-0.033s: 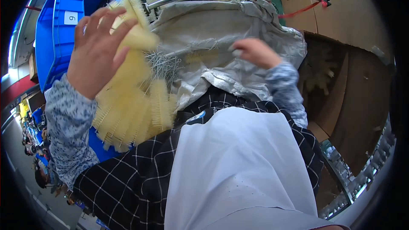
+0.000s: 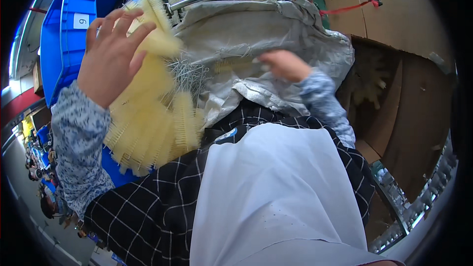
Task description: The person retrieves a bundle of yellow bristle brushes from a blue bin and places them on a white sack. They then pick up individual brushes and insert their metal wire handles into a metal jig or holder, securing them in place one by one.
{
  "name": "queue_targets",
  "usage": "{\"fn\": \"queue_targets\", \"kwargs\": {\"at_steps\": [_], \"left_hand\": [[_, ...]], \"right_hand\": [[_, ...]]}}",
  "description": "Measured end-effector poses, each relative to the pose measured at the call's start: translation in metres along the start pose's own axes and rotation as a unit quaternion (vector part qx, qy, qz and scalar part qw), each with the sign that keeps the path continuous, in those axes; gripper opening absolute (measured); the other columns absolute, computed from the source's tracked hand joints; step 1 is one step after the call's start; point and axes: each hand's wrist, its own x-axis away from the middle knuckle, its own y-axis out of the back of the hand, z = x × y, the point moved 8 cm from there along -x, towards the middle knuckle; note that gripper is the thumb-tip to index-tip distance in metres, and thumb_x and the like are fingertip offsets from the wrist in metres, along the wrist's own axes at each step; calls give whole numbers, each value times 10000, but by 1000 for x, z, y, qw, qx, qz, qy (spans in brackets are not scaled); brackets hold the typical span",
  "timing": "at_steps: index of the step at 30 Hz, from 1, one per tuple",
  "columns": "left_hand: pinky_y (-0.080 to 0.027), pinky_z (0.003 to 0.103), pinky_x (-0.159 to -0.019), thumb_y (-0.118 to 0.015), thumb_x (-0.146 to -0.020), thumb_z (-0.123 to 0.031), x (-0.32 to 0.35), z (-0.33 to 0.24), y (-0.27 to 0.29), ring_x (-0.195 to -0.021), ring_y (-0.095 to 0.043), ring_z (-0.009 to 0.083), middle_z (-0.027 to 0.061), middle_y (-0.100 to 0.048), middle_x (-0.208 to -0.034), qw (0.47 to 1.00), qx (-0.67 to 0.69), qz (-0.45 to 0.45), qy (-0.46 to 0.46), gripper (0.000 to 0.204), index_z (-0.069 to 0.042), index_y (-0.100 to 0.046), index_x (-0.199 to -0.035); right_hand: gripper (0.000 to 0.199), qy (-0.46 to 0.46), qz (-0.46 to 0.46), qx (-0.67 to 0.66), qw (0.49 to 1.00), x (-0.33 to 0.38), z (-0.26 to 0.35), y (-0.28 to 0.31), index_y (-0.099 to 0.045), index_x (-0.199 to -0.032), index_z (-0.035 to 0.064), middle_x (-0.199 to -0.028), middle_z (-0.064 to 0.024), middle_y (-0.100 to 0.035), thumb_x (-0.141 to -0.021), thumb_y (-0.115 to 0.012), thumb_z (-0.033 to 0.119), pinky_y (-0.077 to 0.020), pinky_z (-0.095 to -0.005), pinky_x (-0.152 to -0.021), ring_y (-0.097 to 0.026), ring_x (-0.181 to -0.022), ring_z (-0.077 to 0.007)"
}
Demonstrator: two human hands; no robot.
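Head view: left hand (image 2: pixel 111 58) above yellow brushes (image 2: pixel 143 133) piled beside white sack (image 2: pixel 236 24); fingers parted, curved; contact unclear. Right hand (image 2: pixel 286 66), blurred, over sack, fingertips near one brush (image 2: pixel 229 65) there; cannot tell whether gripped. Wires (image 2: pixel 191 76) beside pile.

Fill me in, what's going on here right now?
A person is working with both bare hands over a grey-white sheet. The left hand, fingers spread, is over a heap of pale yellow bristle brushes; contact is hard to tell. The right hand, blurred, is above the sheet, near a single brush lying there; whether it holds anything is unclear. Loose metal wires lie beside the heap, and a blue bin stands at the left.
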Motion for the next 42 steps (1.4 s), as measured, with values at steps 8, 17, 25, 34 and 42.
{"fn": "queue_targets", "kwargs": {"at_steps": [8, 17, 25, 34, 42], "left_hand": [[-395, 355, -798, -596, -679, -90, -9, 16, -34, -888, -512, 242, 67, -531, -886, 983, 131, 130, 20, 301, -108, -522, -971], [-381, 338, -808, -604, -585, 40, -2, 6, -10, -851, -504, 238, 63, -504, -839, 994, 76, 39, -72, 373, -85, -511, -924], [-477, 301, -574, -617, -563, 75, -21, -42, 52, -712, -552, 235, 95, -467, -834, 951, 274, -56, -134, 404, -64, -477, -916], [-320, 398, -911, -617, -641, -90, 29, -78, 16, -1066, -443, 247, 96, -432, -1221, 979, 142, 98, -110, 588, -161, -438, -1196], [-341, 346, -857, -528, -728, -188, 86, -124, -48, -958, -472, 210, 79, -416, -1243, 931, 143, 270, -198, 325, -175, -550, -1052]], "right_hand": [[389, 4, 30, 184, 982, -19, -17, -45, -447, -1190, 158, -1043, -151, -547, -815, -400, 67, -418, -369, -844, -537, -964, -297], [437, 65, -35, 108, 991, 23, 45, 49, -476, -1151, 71, -1102, -146, -503, -722, -556, 60, -369, -384, -919, -440, -1083, -306], [555, 240, -137, -355, 893, -16, 165, 87, -353, -1236, 33, -1118, -101, -499, -772, -630, 161, -356, -315, -923, -450, -1069, -209], [171, 129, -457, 133, 870, -32, 92, 157, -602, -906, 135, -712, -67, -574, -747, -561, 86, -474, -322, -518, -572, -617, -195], [235, -74, -435, 308, 843, -96, -2, 213, -573, -999, 218, -803, -12, -561, -781, -506, 164, -421, -367, -724, -517, -802, -219]]}}
